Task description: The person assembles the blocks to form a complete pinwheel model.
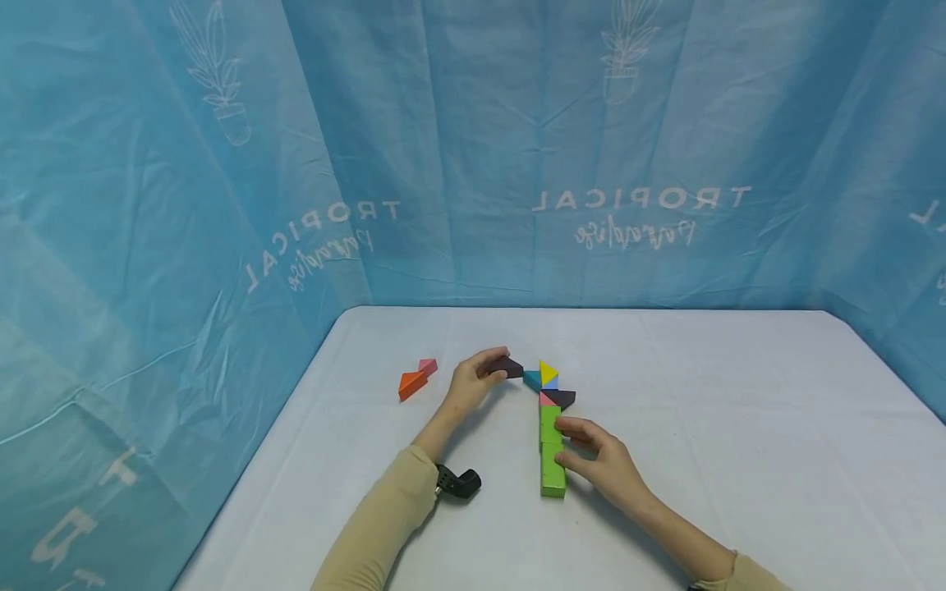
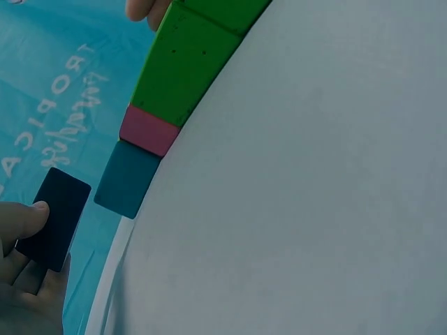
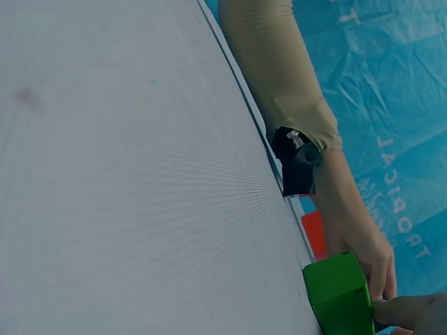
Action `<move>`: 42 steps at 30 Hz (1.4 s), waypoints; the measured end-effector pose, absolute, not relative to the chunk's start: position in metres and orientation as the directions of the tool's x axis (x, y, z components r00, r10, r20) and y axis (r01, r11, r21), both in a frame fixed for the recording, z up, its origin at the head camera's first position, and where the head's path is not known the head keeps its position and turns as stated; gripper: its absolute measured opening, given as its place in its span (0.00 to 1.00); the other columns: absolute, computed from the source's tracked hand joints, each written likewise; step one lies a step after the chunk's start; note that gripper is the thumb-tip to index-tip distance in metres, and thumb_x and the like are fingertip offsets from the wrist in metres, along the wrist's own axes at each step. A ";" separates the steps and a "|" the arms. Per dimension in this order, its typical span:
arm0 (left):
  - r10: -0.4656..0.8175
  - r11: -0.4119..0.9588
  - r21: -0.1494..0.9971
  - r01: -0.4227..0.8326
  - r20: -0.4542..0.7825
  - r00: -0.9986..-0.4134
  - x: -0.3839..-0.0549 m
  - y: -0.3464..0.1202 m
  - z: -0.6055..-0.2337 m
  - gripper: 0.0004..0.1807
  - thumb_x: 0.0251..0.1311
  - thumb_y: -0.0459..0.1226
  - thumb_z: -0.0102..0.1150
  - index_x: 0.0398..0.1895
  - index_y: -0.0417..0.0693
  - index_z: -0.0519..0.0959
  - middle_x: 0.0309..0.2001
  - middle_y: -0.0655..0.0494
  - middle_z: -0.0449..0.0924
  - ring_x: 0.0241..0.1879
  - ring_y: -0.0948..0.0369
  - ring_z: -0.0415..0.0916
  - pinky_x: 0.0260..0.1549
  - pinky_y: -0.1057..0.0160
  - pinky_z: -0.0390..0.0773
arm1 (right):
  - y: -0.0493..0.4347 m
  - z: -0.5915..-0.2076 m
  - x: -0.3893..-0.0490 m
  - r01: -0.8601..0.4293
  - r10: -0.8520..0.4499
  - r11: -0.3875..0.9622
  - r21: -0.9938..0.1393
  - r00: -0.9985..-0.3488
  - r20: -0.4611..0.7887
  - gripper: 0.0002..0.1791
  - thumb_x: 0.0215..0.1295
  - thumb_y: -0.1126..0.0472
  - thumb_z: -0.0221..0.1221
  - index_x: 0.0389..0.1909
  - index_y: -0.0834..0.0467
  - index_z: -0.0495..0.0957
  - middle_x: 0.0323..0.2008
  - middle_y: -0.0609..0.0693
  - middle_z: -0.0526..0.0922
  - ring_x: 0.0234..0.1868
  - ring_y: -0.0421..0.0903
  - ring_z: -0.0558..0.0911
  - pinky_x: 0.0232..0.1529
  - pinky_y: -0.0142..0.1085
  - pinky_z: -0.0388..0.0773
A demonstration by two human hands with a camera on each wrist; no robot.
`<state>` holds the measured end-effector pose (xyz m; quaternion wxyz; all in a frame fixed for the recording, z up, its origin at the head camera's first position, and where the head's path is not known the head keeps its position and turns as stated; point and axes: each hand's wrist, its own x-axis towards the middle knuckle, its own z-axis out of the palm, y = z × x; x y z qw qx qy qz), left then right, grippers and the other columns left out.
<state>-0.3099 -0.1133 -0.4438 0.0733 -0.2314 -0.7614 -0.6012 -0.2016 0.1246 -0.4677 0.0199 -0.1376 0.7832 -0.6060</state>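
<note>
Worktop (image 1: 702, 460), near ctr: 2 grn blks (image 1: 552, 471) in near-far line. R hand (image 1: 609, 469) at their rt side, fingers wide of thumb, tips touching blks. Beyond: pink blk (image 1: 545, 400), dk blk (image 1: 564, 397) on its rt, then teal blk (image 1: 532, 380), blue blk (image 1: 551, 383), yellow blk (image 1: 547, 372). L hand (image 1: 471, 381) pinches brown-blk piece (image 1: 507, 367) just left of teal blk; org blk (image 1: 411, 383) + salmon blk (image 1: 428, 366) farther left.

Dark angular block (image 1: 510, 368), held near teal block (image 1: 532, 380), two green blocks (image 1: 551, 472) end to end

left hand (image 1: 475, 382): pinches dark block (image 1: 510, 368) | right hand (image 1: 604, 464): touches green blocks (image 1: 552, 476) | white table (image 1: 739, 394) beneath
</note>
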 end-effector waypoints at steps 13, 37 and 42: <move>0.280 0.236 0.881 0.411 0.343 -0.897 -0.318 -0.108 -0.469 0.20 0.57 0.24 0.60 0.55 0.32 0.75 0.53 0.41 0.77 0.55 0.50 0.73 0.54 0.62 0.72 | 0.124 -0.466 -0.202 -0.186 -0.239 0.232 -0.955 -0.962 0.130 0.26 0.56 0.62 0.67 0.57 0.57 0.74 0.56 0.51 0.77 0.57 0.49 0.75 0.58 0.39 0.70; 0.378 0.270 0.885 0.379 0.264 -0.887 -0.295 -0.102 -0.441 0.21 0.58 0.21 0.55 0.56 0.24 0.69 0.54 0.32 0.73 0.55 0.42 0.71 0.55 0.50 0.70 | 0.124 -0.466 -0.202 -0.171 -0.227 0.238 -0.956 -0.967 0.116 0.25 0.56 0.62 0.67 0.56 0.57 0.74 0.56 0.51 0.76 0.57 0.49 0.75 0.59 0.40 0.70; 0.374 0.284 0.875 0.391 0.274 -0.886 -0.302 -0.101 -0.452 0.22 0.58 0.22 0.57 0.57 0.25 0.70 0.54 0.35 0.74 0.55 0.45 0.71 0.55 0.52 0.71 | 0.124 -0.466 -0.201 -0.178 -0.234 0.236 -0.955 -0.964 0.122 0.26 0.56 0.62 0.67 0.56 0.57 0.74 0.56 0.51 0.76 0.57 0.50 0.74 0.59 0.40 0.70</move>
